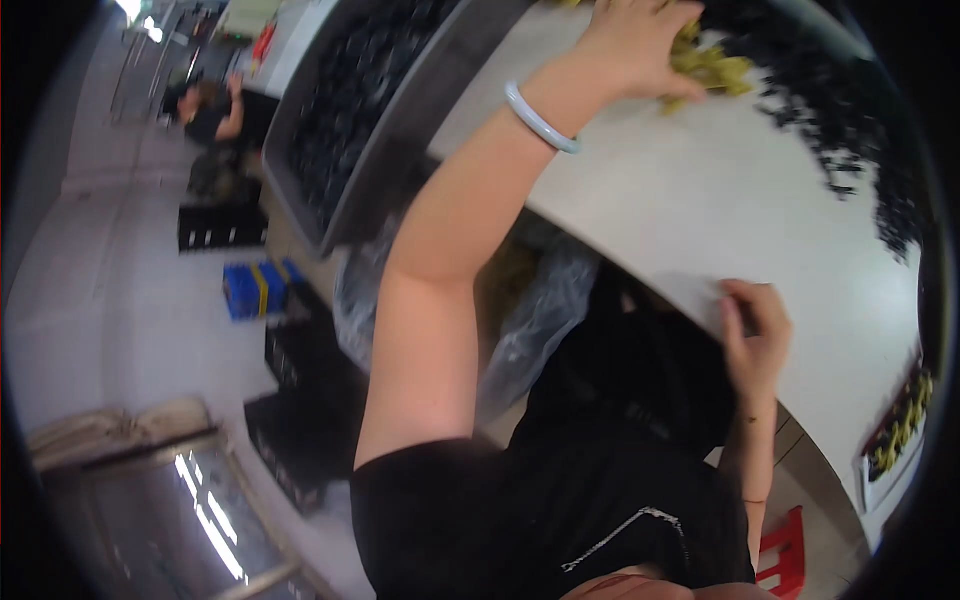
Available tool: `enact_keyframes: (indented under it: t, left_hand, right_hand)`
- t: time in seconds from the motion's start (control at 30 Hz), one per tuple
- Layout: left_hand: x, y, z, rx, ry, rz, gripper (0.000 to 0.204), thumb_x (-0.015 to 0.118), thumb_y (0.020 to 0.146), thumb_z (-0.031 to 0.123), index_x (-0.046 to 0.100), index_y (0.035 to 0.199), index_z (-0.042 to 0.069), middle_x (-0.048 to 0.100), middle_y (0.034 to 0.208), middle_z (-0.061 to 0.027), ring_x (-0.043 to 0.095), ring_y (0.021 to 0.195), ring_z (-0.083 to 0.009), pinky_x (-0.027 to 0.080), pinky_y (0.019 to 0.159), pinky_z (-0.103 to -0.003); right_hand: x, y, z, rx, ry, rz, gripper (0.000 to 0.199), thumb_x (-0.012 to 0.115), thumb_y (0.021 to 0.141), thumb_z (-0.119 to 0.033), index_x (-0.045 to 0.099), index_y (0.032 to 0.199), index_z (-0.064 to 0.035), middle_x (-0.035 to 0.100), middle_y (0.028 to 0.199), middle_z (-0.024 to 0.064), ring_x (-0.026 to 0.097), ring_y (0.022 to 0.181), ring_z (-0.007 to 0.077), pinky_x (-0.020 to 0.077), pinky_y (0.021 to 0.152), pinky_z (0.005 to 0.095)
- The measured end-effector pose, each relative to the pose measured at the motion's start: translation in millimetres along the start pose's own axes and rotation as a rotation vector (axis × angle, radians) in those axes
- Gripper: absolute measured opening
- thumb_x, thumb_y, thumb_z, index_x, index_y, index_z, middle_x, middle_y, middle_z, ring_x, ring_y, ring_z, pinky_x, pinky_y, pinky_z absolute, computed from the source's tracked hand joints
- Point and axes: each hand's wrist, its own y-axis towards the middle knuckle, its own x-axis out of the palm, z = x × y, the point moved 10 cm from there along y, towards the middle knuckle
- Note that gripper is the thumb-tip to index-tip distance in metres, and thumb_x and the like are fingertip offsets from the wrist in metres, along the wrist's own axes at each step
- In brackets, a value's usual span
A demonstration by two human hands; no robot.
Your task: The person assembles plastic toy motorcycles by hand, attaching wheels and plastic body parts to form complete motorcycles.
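My left hand [640, 45] reaches to the far side of the white table [640, 200]. Its thumb and fingers curve around a clump of small olive-yellow pieces [715, 75], whose exact kind I cannot make out. Beyond them a wide spread of small black pieces [820, 120] lies along the far and right part of the table. My right hand [760, 325] rests at the near table edge, loosely curled, thumb and index finger apart, with nothing visible in it.
A grey bin [390, 130] full of dark pieces stands left of the table. Below my left arm hangs a clear plastic bag [540, 320]. A white tray [880, 470] with olive-yellow pieces sits at right, near a red stool [785, 555]. Another person [215, 120] is far left.
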Motion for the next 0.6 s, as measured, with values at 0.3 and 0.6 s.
enact_keyframes:
  t: [0.3,0.6]
  left_hand:
    - [16,-361,-75,-0.795,-0.669,-0.656,0.020,0.056,0.087,0.016,0.069,0.089,0.001,0.070,0.087,-0.0113,0.066,0.081,-0.0225,0.050,0.075,-0.031]
    - [228,-694,-229,-1.523,-0.084,-0.610,0.039,0.065,0.082,0.024,0.062,0.114,0.004,0.063,0.112,-0.0192,0.060,0.105,-0.0344,0.049,0.087,-0.041]
  right_hand:
    - [29,-8,10,0.015,-0.114,-0.155,0.015,0.057,0.085,0.006,0.062,0.099,0.0044,0.057,0.085,0.0076,0.054,0.076,0.0142,0.0427,0.072,0.0226]
    - [18,-12,30,0.107,-0.271,-0.102,0.017,0.053,0.090,0.002,0.061,0.104,0.0065,0.052,0.082,0.0048,0.047,0.075,0.0119,0.0362,0.069,0.0214]
